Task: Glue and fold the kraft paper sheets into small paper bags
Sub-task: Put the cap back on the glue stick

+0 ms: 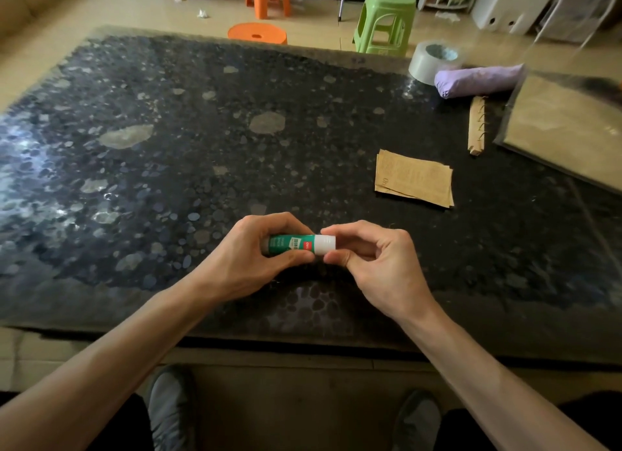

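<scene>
Lying crosswise between both hands, a green-labelled plastic glue stick (pixel 296 244) is held just above the dark pebble-patterned worktop (pixel 168 147). The left hand (pixel 255 258) grips its green barrel with curled fingers. The right hand (pixel 377 265) pinches the white cap (pixel 325 242) between thumb and fingertips. Beyond the right hand rests a small stack of flat brown kraft paper pieces (pixel 414 181). Farther to that side lie a clear sleeve of larger kraft sheets (pixel 565 127), a spiral-bound paper strip (pixel 476 127), a lilac bundle (pixel 478 80) and a grey tape roll (pixel 427 63).
</scene>
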The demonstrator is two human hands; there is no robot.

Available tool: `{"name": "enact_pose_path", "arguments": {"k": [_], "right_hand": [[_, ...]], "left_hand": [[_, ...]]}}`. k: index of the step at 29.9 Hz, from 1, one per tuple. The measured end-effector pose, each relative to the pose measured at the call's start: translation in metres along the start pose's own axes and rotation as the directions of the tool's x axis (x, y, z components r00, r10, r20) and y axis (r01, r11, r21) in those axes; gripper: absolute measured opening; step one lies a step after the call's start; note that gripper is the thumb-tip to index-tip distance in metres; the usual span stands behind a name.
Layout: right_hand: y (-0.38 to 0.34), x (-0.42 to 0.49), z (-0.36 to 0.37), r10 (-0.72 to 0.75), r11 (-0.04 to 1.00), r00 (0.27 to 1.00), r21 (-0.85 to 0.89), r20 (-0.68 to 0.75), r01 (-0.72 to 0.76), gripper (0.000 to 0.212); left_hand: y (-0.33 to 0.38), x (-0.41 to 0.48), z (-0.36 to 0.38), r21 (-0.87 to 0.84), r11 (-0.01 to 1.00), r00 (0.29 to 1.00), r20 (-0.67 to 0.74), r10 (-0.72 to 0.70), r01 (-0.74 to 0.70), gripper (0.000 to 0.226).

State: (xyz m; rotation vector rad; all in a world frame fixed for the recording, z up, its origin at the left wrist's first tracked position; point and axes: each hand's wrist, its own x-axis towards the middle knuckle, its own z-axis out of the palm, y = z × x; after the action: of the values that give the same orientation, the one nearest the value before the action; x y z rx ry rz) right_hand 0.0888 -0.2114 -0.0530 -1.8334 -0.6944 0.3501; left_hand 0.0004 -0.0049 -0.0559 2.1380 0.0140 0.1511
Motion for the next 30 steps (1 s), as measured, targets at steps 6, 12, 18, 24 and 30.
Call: {"name": "enact_pose_path", "arguments": {"k": [6,12,18,24,30], "right_hand": [[-0.010,0.011,-0.008,-0.098,0.995,0.994,0.018,-0.048,0.099,0.032],[-0.016,0.025,0.000,-0.137,0.987,0.976,0.054,-0.167,0.148,0.041],[-0.015,0.028,0.000,-0.033,0.999,0.969,0.021,-0.243,0.040,0.049],[-0.001,0.019,-0.001,0.074,0.991,0.972,-0.096,-0.225,-0.098,0.042],[0.001,0.023,0.000,0.086,0.984,0.974,-0.138,-0.210,-0.116,0.041]], "left_hand": [[0.009,0.013,-0.003,0.114,0.993,0.992,-0.117,0.052,-0.039,0.026],[0.010,0.039,0.007,0.320,0.946,0.941,-0.300,0.155,-0.054,0.031],[0.015,0.069,0.018,0.044,0.994,0.868,-0.492,-0.064,0.098,0.030],[0.010,0.080,0.029,0.003,0.987,0.846,-0.516,-0.136,0.160,0.029],[0.004,0.077,0.033,0.044,0.982,0.866,-0.481,-0.141,0.184,0.033]]}}
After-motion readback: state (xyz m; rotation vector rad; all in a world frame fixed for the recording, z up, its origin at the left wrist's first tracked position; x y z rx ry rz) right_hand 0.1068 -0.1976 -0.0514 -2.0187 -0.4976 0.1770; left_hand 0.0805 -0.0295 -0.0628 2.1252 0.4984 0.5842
